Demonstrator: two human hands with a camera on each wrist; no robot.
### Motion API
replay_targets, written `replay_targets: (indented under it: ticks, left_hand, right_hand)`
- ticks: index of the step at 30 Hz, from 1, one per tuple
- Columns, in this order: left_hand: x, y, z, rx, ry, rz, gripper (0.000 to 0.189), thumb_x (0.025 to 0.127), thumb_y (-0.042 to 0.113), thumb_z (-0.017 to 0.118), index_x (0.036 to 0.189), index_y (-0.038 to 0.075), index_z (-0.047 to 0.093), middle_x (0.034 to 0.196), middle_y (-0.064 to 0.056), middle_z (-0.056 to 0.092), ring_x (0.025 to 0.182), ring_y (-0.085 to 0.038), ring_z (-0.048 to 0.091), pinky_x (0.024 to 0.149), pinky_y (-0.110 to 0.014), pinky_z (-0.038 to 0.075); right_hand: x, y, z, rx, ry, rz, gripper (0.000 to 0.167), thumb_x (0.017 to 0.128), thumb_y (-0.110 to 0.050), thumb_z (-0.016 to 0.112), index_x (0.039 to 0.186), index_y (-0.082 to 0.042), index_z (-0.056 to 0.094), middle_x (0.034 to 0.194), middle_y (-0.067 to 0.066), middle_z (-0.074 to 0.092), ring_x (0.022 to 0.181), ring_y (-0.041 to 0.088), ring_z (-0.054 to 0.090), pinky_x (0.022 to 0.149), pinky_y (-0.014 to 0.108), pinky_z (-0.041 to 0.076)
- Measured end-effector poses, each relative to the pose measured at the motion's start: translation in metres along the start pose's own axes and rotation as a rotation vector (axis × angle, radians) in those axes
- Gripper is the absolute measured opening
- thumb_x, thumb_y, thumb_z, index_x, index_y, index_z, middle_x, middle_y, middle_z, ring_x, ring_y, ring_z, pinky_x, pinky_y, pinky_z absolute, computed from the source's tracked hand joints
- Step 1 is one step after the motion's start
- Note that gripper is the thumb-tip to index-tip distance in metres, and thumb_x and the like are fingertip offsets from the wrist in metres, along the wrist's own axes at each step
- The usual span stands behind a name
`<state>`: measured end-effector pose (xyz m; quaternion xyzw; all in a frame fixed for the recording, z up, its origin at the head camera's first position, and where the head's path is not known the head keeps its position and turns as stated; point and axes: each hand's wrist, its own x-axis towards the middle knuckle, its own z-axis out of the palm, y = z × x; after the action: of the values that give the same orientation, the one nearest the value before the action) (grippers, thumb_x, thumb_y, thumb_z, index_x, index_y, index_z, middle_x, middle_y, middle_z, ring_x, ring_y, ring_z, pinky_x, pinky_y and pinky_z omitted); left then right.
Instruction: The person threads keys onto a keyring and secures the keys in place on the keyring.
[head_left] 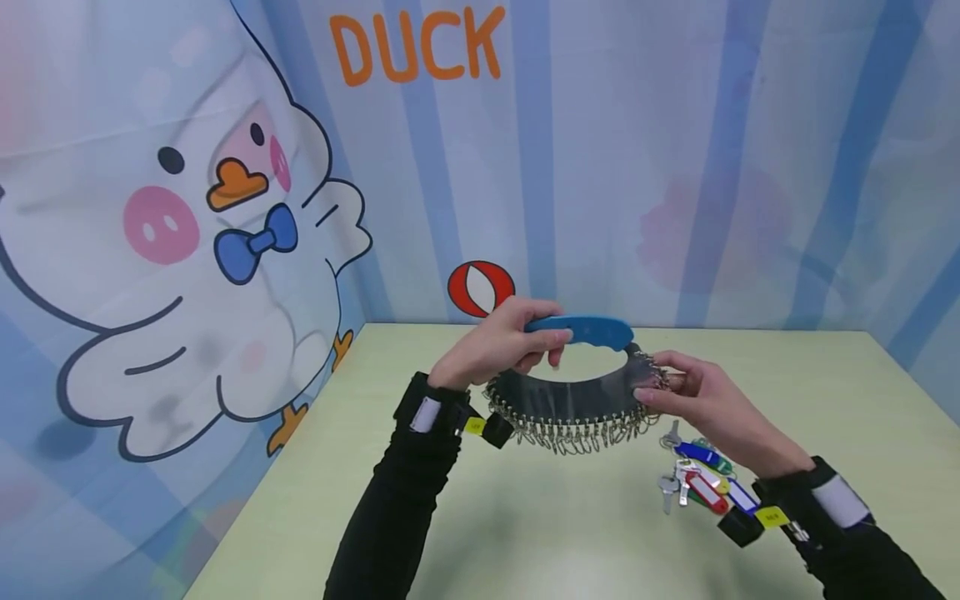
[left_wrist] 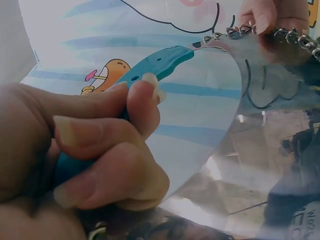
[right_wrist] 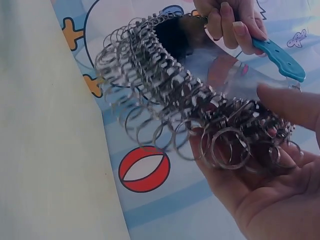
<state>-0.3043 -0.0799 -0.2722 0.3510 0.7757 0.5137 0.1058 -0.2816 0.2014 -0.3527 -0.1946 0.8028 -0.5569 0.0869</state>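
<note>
A curved, shiny metal plate (head_left: 573, 398) with a blue handle (head_left: 609, 331) is held up over the table. Several metal rings (right_wrist: 230, 148) hang in a dense fringe along its outer edge. My left hand (head_left: 508, 340) grips the handle with curled fingers, and in the left wrist view the thumb and fingers wrap the blue grip (left_wrist: 160, 62). At the plate's right end my right hand (head_left: 716, 408) pinches the rim, thumb on the plate's face and fingers behind the rings. In the right wrist view some rings lie against the right hand's fingers.
Several keys (head_left: 667, 487) with coloured tags, among them a red tag (head_left: 707, 493) and a blue tag (head_left: 699, 454), lie on the pale table (head_left: 487, 533) below the right wrist. A printed duck curtain (head_left: 600, 167) stands behind the table and along its left side.
</note>
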Motion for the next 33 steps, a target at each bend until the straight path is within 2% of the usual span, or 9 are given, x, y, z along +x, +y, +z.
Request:
replay_targets:
  ticks: [5,10,18,26,33]
  left_hand:
    - [-0.004,0.001,-0.003,0.017,0.03,-0.013,0.017,0.098,0.014,0.054,0.087,0.001,0.056,0.072,-0.009,0.058,0.045,-0.023,0.032,0.05,-0.029,0.031]
    - [-0.006,0.003,-0.004,-0.008,0.044,-0.019,0.015,0.098,0.014,0.054,0.09,0.001,0.058,0.071,-0.007,0.059,0.045,-0.023,0.032,0.049,-0.028,0.03]
    - [-0.004,0.005,-0.002,-0.013,0.053,0.007,0.017,0.098,0.013,0.053,0.087,0.0,0.057,0.07,-0.008,0.057,0.046,-0.023,0.032,0.05,-0.029,0.03]
    - [0.001,0.004,0.0,-0.042,0.033,0.021,0.016,0.099,0.012,0.052,0.091,-0.002,0.056,0.071,-0.007,0.057,0.046,-0.023,0.032,0.049,-0.03,0.029]
    - [-0.002,0.003,-0.002,-0.047,0.046,0.009,0.013,0.099,0.012,0.052,0.094,0.0,0.056,0.071,-0.006,0.058,0.045,-0.022,0.033,0.048,-0.03,0.03]
  right_hand:
    - [0.001,0.0,0.003,-0.021,-0.049,0.013,0.068,0.09,-0.027,0.067,0.145,-0.01,0.032,0.107,0.014,0.068,0.095,0.022,0.066,0.087,0.039,0.05]
    - [0.005,0.004,0.008,0.007,-0.102,0.015,0.072,0.089,-0.026,0.068,0.146,-0.008,0.029,0.115,0.015,0.066,0.098,0.022,0.066,0.089,0.04,0.052]
    - [0.008,0.01,0.011,0.015,-0.161,0.1,0.06,0.089,-0.028,0.068,0.135,0.002,0.043,0.11,0.01,0.066,0.098,0.022,0.062,0.09,0.038,0.05]
    - [0.006,0.013,0.007,0.011,-0.193,0.059,0.048,0.093,-0.025,0.064,0.129,0.004,0.05,0.104,0.008,0.07,0.094,0.021,0.064,0.086,0.037,0.049]
    - [0.008,0.009,0.007,-0.045,-0.136,0.088,0.045,0.094,-0.032,0.061,0.122,0.003,0.054,0.105,0.011,0.068,0.095,0.021,0.062,0.085,0.037,0.048]
